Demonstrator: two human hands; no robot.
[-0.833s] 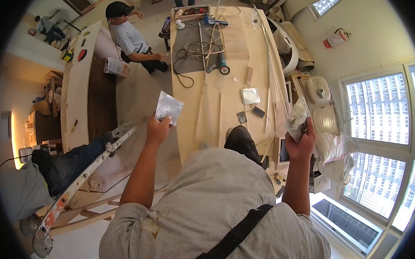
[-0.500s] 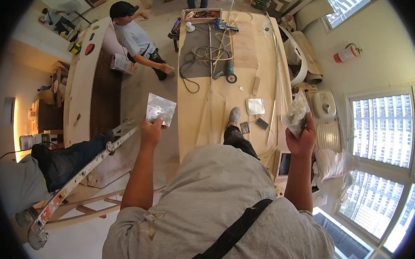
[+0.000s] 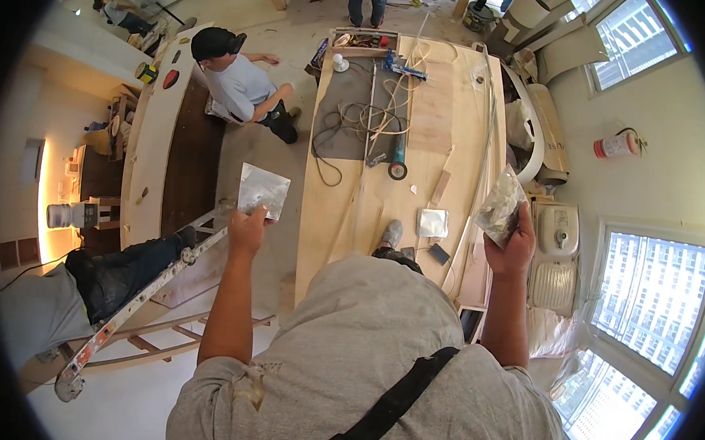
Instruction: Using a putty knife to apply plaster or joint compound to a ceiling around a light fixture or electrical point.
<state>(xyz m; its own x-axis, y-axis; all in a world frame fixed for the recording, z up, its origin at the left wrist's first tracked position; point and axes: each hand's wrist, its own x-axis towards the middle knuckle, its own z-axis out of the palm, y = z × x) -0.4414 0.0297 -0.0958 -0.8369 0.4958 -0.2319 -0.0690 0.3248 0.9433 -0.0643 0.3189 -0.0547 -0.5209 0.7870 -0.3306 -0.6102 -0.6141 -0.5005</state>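
My left hand (image 3: 247, 232) pinches the lower edge of a thin square metal plate (image 3: 264, 187), with the thumb on its face. Some grey smears mark the plate. My right hand (image 3: 513, 251) grips a flat, pale, smeared piece (image 3: 499, 207) tilted upward; whether it is a plate with filler on it or a plastic packet I cannot tell. Both hands are raised apart in front of me. Below, between them, lies a large plywood board (image 3: 430, 104) with a silver square packet (image 3: 432, 222) and a dark flat block (image 3: 439, 254). My grey shoe (image 3: 392, 233) shows on the board.
An angle grinder (image 3: 398, 163), tangled cables (image 3: 366, 117) and a tool box (image 3: 365, 40) lie farther along the board. A person in a dark cap (image 3: 236, 82) stands at the left. Another person's leg (image 3: 139, 257) is on a ladder (image 3: 145, 293). A fire extinguisher (image 3: 616, 146) hangs at the right.
My view has shifted, so the board and room sit lower in the picture. The piece in my right hand has turned, showing a flatter face. The person in the cap has drawn their arm in.
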